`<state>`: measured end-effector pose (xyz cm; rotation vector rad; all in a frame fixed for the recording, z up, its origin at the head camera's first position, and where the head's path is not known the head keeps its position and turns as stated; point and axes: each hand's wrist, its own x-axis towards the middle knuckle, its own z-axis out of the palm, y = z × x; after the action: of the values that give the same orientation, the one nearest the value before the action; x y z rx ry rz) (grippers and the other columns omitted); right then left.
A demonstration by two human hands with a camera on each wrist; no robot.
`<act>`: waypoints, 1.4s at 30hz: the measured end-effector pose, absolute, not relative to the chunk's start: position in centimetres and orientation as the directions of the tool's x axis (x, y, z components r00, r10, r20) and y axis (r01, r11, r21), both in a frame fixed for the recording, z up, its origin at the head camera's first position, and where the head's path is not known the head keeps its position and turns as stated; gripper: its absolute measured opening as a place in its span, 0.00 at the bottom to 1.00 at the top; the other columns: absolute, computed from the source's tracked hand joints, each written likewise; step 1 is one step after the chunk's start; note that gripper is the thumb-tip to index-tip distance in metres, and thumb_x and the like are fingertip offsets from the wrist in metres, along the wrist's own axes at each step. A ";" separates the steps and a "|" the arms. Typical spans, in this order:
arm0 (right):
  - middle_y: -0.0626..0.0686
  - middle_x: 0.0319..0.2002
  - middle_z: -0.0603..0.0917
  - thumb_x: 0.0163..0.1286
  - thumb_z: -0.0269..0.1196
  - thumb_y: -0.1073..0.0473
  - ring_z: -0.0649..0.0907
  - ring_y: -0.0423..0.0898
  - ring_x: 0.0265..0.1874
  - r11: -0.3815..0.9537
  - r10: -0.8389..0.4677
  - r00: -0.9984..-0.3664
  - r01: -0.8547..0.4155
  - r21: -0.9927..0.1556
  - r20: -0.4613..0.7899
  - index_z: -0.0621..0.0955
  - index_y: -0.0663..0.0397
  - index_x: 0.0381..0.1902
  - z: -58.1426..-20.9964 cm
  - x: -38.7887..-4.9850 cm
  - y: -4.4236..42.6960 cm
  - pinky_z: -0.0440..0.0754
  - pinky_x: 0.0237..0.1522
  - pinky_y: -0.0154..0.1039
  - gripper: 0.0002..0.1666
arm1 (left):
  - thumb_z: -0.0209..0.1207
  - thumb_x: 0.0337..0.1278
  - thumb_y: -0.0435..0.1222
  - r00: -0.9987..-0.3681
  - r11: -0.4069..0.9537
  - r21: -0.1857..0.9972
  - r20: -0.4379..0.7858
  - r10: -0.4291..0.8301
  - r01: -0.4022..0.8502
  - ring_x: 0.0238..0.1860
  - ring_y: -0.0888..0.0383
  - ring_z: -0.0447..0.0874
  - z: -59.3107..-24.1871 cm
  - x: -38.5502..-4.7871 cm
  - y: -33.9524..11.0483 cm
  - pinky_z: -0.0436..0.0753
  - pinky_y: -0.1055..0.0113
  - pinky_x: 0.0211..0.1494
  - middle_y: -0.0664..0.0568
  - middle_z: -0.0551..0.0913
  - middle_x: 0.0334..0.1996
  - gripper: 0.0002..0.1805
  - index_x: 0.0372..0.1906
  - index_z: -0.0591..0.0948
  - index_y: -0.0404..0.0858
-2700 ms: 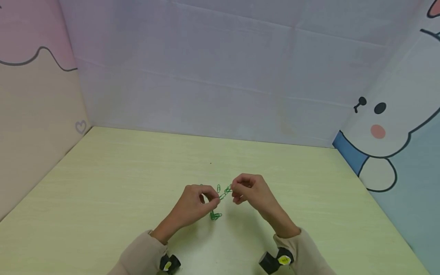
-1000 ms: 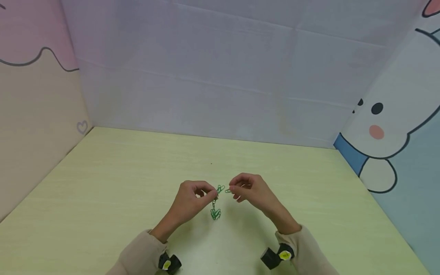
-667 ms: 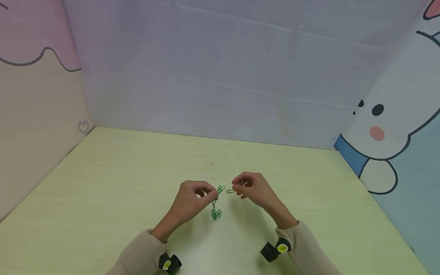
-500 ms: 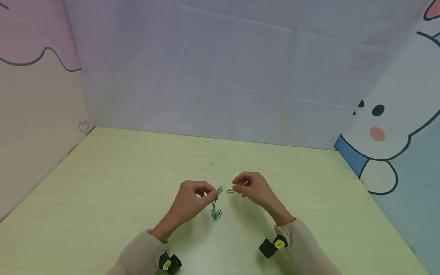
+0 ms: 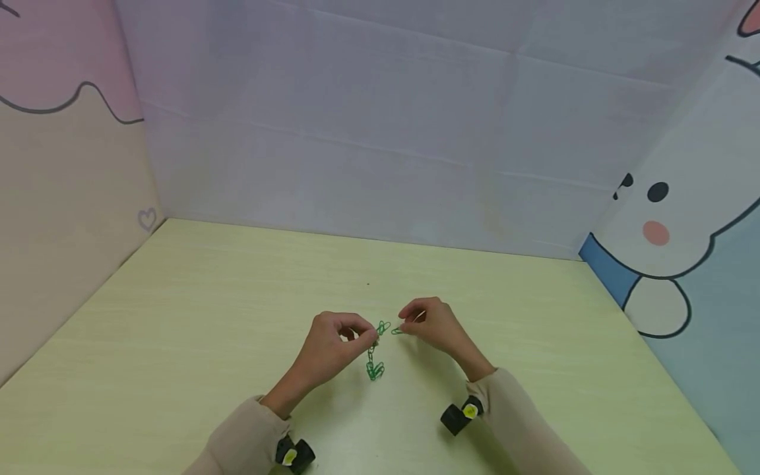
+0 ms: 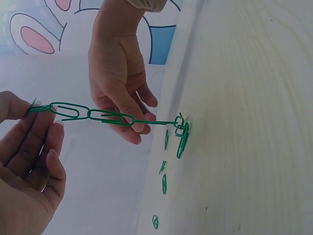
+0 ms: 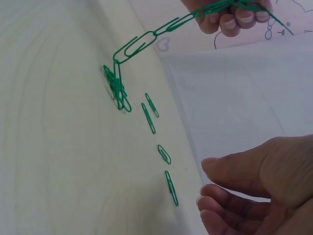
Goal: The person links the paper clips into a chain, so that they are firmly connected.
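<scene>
My left hand (image 5: 335, 346) pinches the upper end of a green paper-clip chain (image 6: 68, 111) between thumb and fingertips. From there the chain hangs to the table, where its lower clips lie bunched in a small heap (image 7: 116, 90). To the right of it, my right hand (image 5: 436, 324) hovers with thumb and fingers parted; the right wrist view shows nothing between them. Several loose green clips, among them one clip (image 7: 164, 154) near the right fingertips, lie in a rough row on the table. In the left wrist view, the right hand (image 6: 117, 73) appears behind the chain.
The pale wooden table (image 5: 237, 277) is enclosed by a plain greyish back panel (image 5: 356, 132) and printed side panels, the right one bearing a cartoon rabbit (image 5: 683, 218). Small black devices (image 5: 456, 419) are strapped at both sleeves.
At the oldest view the chain stretched between both hands; now only my left hand holds it. The right hand and forearm have since shifted slightly, while the left stays nearly still.
</scene>
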<state>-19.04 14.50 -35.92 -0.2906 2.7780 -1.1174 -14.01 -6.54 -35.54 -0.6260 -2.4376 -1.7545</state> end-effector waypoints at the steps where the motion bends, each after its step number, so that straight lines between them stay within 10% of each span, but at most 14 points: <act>1: 0.51 0.28 0.82 0.57 0.67 0.65 0.78 0.42 0.27 0.713 -0.229 -0.972 -0.128 -0.689 -0.056 0.84 0.61 0.36 -36.0 -19.1 14.4 0.75 0.29 0.34 0.07 | 0.61 0.55 0.33 -0.915 0.263 0.894 0.289 0.282 0.364 0.28 0.66 0.78 -35.5 -14.0 -6.6 0.77 0.71 0.36 0.57 0.86 0.25 0.07 0.26 0.87 0.42; 42: 0.48 0.23 0.77 0.58 0.66 0.69 0.73 0.40 0.23 0.856 -0.317 -0.945 -0.248 -0.454 -0.082 0.79 0.57 0.24 -37.0 -17.2 13.2 0.71 0.27 0.33 0.07 | 0.60 0.55 0.33 -0.915 0.284 0.888 0.283 0.287 0.363 0.28 0.65 0.78 -35.8 -14.1 -6.9 0.77 0.70 0.35 0.58 0.85 0.24 0.08 0.26 0.87 0.44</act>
<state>-17.20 13.24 -37.04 -0.4412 2.8768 -0.6721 -14.13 -6.92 -35.81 -0.6239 -2.4619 -1.7314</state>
